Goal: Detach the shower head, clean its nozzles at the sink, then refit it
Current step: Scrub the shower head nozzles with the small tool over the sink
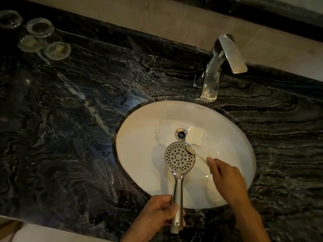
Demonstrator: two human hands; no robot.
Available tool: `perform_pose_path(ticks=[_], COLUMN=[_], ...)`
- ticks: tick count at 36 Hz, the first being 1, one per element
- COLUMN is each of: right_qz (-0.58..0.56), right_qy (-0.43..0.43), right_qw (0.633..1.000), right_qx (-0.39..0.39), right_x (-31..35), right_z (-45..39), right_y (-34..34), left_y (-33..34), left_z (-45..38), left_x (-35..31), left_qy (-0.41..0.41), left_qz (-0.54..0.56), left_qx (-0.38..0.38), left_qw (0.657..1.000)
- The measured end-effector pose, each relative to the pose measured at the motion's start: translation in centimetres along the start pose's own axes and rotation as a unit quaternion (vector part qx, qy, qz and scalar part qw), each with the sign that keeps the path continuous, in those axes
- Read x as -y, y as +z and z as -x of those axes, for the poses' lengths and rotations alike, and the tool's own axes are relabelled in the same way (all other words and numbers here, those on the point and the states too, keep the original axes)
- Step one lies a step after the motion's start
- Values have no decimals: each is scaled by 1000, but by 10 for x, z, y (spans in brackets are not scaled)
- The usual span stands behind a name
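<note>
Head view: black marble countertop [70,119] is spreading wide to the left, four glasses [40,27] sitting far at its back corner. White sink [227,133] is lying inset near the front edge, chrome faucet [212,72] standing behind its rim. Shower head [179,157] is hanging over the basin, nozzles up. Left hand [157,213] is curling round its handle. Right hand [225,173] is pinching a toothbrush [195,153], bristles touching the face's right edge.

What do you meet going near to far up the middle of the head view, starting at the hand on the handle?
Left hand gripping the shower head's handle → nozzle face → sink drain → faucet.
</note>
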State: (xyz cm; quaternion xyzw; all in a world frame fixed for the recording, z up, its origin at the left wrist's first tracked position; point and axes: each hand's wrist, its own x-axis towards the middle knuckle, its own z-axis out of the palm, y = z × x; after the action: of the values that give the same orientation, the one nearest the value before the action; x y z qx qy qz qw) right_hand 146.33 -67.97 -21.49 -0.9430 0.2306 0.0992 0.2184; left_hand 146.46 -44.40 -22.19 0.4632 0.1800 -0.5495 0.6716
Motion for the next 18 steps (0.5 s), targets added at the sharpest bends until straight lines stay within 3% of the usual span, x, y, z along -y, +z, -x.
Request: perform_pose_path(ticks=[6, 13, 18], right_qz=[38, 123, 166], right_qy=[13, -52, -44], right_qw=[999, 990, 985], right_qx=[-25, 40, -3], right_x=[16, 39, 44], right_z=[-14, 7, -3], right_y=[-4, 8, 2], left_y=[0, -1, -2], left_z=[1, -1, -2], left_x=[0, 0, 1], left_qy=[-4, -15, -10], left_qz=[-7, 11, -3], left_qx=[3, 2, 1], left_qw=[1000, 1000, 1000])
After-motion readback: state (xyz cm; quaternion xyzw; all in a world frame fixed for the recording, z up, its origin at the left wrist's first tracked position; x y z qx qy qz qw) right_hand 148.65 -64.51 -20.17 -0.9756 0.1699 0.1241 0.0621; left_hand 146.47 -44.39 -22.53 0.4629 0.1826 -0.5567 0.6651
